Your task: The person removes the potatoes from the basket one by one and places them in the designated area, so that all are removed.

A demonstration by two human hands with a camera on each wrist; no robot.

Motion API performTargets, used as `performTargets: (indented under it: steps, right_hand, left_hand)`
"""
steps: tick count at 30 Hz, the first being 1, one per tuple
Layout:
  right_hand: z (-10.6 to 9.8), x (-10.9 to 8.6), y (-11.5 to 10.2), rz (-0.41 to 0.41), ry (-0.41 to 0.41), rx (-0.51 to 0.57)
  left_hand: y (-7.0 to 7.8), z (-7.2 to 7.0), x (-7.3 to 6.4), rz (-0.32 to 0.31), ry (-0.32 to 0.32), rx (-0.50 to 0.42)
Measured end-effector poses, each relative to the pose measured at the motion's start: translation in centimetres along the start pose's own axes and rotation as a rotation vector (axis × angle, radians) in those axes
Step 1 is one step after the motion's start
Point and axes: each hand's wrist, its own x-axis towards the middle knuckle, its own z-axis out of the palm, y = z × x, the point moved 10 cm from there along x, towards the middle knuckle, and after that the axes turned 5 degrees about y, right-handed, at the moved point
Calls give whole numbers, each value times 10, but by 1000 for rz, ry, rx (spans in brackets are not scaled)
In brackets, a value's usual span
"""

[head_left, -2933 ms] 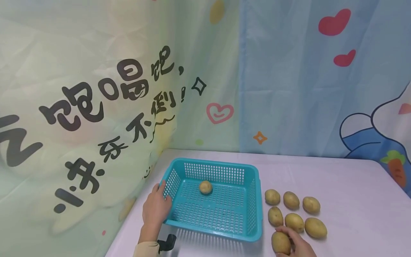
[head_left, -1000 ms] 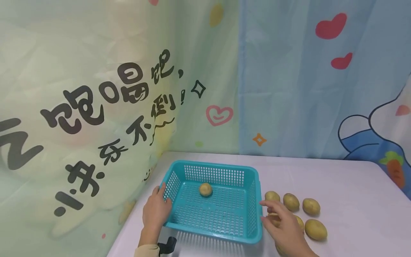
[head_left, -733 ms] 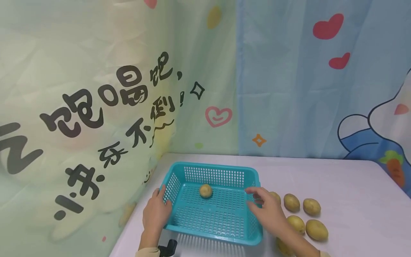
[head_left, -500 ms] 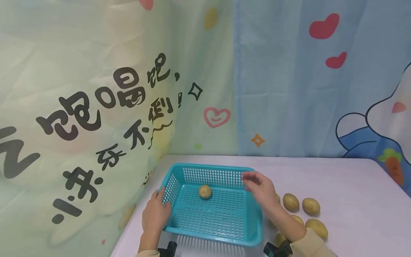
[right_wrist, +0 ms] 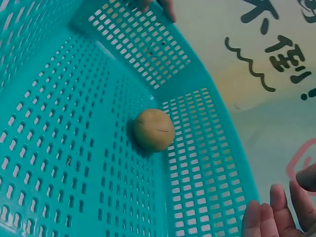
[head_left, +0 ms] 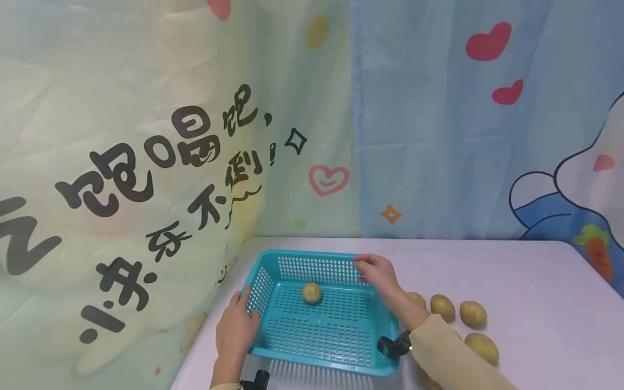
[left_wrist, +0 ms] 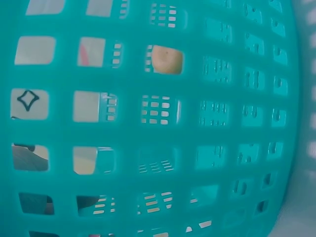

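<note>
A turquoise plastic basket with pierced walls stands on the table, one round potato lying in it near the far wall. My left hand holds its left rim, thumb on the inner side. In the left wrist view the basket's wall fills most of the picture. Above the basket's far right corner is my right hand, fingers loosely bent and holding nothing. The right wrist view shows those fingers beside the rim, and the potato against the wall.
Several potatoes lie on the white table right of the basket, some partly hidden by the right sleeve. Printed curtains hang behind and to the left. A black wrist device sits on the right wrist.
My right hand has let go of the nearest potato and moved left and away from me, to over the basket's far right corner. My left hand stays on the rim.
</note>
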Motion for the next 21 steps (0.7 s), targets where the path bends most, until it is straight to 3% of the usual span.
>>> performTargets:
  steps: [8,11,15,21]
  right_hand:
    - [22,24,24,-17,91,-78]
    - [30,20,20,-23,92,-81]
    - [40,8,15,20,53,-67]
    - [63,1,20,74,-69,-69]
  left_hand:
    - [1,0,0,-11,-9,8]
    - [1,0,-1,-19,-4,13]
    - [-1,0,-1,-29,-9,12]
    - [-1,0,-2,-17,-2,7]
